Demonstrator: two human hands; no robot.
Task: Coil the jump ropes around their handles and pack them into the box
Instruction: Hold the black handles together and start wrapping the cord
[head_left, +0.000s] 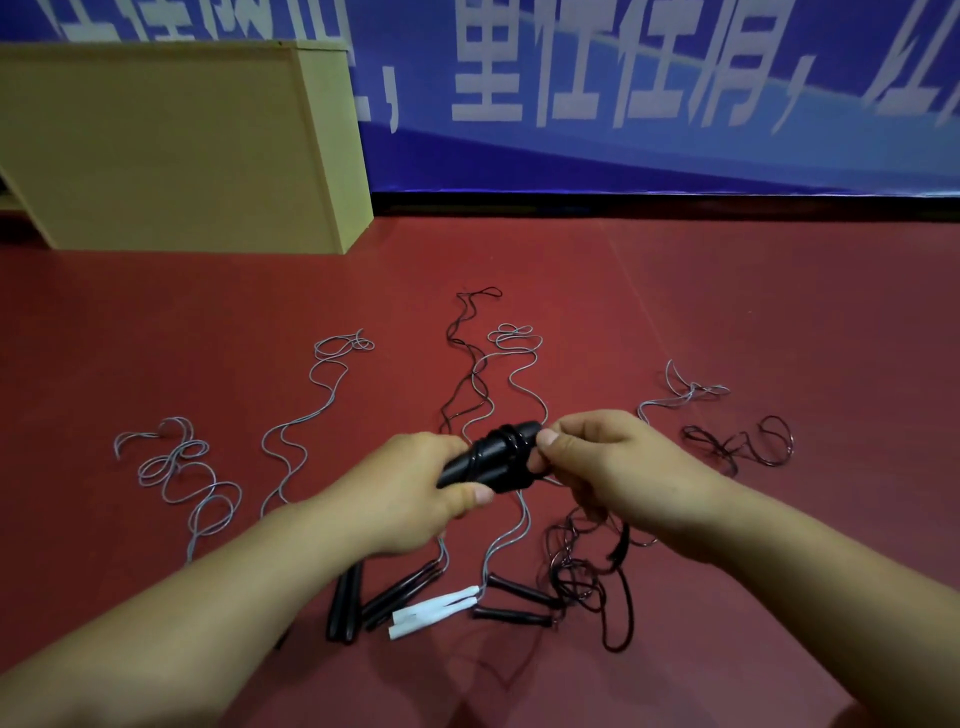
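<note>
The left grip (410, 493) clenches around a pair of black handles (488, 460) held together above the red floor (727, 322), thumb pressed along their near side. Several turns of black rope (511, 441) already circle the handles at the end nearest the right grip (597, 462), which pinches the rope just beside the handles between thumb and fingers. The loose remainder of that rope (592, 566) hangs below the right grip and piles in a tangle on the floor.

Below both grips lie other handles side by side: two black pairs (345, 603), a white pair (434, 610) and another black pair (511, 600). Beyond the grips, grey ropes (306, 415) and dark ropes (470, 364) trail away in wavy lines. Far off to the left of the left grip stands a pale wooden box (171, 145) against a blue banner (675, 78) with large white characters.
</note>
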